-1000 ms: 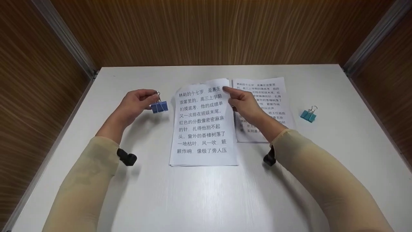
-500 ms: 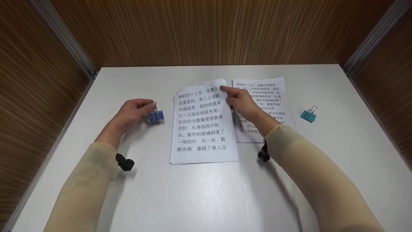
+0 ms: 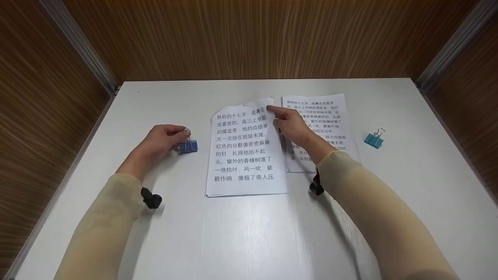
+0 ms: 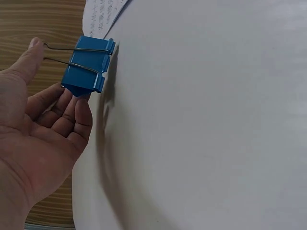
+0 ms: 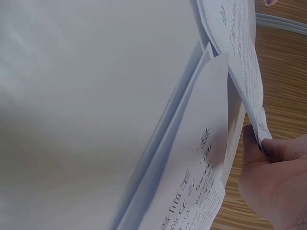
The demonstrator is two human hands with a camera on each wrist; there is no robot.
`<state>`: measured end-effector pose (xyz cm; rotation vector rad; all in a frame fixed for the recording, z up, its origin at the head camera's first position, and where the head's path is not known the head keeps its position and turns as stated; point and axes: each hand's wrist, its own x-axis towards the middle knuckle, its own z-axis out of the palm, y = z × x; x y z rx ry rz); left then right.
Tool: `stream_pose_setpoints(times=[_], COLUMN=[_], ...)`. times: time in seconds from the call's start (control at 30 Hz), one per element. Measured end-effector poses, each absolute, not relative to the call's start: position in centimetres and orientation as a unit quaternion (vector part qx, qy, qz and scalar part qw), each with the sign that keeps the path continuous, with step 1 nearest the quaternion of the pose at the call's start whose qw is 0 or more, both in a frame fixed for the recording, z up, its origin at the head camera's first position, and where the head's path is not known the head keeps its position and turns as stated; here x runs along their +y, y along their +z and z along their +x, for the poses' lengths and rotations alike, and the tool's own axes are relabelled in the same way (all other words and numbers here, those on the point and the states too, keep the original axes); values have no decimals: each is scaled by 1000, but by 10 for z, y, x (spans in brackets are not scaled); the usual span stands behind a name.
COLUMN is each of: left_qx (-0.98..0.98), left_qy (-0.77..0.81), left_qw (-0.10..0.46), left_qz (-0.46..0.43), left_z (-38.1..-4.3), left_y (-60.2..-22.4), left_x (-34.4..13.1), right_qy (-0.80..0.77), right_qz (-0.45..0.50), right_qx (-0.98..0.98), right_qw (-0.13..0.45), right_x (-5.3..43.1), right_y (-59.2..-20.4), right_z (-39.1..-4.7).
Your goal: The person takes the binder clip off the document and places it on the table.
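My left hand (image 3: 165, 142) pinches a blue binder clip (image 3: 188, 146) by its wire handles, left of the printed papers. In the left wrist view the thumb lies at the handle ends, and the clip's blue body (image 4: 88, 64) hangs past the fingers. My right hand (image 3: 292, 123) pinches the upper right edge of a stack of printed papers (image 3: 245, 151). That top edge is raised and bent, while the lower edge lies near the table. In the right wrist view the thumb and fingers grip the corner of the lifted sheets (image 5: 240, 62).
A second stack of printed papers (image 3: 315, 102) lies to the right, partly under my right hand and forearm. Farther right a teal binder clip (image 3: 374, 140) rests on the white table (image 3: 241, 237). Wood-grain panels (image 3: 264, 39) stand at the back and sides.
My left hand has lowered toward me with the blue binder clip, moving slightly left. The right hand has shifted a little left, still gripping the papers, whose lower edge has moved slightly up in view.
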<state>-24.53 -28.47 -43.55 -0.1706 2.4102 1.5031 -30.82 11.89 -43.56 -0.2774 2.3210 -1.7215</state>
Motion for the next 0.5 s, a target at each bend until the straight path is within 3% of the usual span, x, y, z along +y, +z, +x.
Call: stream_pose_setpoints(times=[0.5], left_qx=[862], left_qy=[479], left_qw=[163], left_qz=[-36], left_z=[-248], left_y=[-432], left_x=[-283], right_qy=[-564], right_qz=[-91], right_qx=[812], right_qw=[121], right_x=[131], right_y=[-426], right_z=[-306])
